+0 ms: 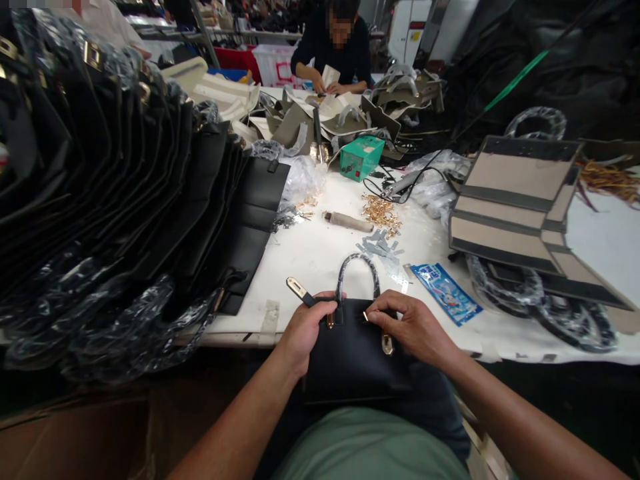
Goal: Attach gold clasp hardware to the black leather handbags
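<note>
A black handbag panel (357, 367) rests against my lap at the table's front edge, its plastic-wrapped handle (359, 259) standing up. My left hand (311, 327) grips the panel's upper left side, thumb on top, by a black strap with a gold metal tip (297, 290). At the panel's upper middle, my right hand (407, 327) pinches a small gold metal fitting (365, 317) between thumb and fingertips. Below those fingers hangs a second gold plate (387, 344). Small gold pieces (381, 212) and flat grey metal strips (383, 247) lie loose on the table beyond.
Black bag pieces (165, 167) are stacked at the left. Unfolded bag pieces (505, 207) stand at the right. A blue packet (447, 293), a wrapped-handle tool (349, 221) and a green box (361, 159) lie between. Across the table, a person (333, 57) handles a pale piece.
</note>
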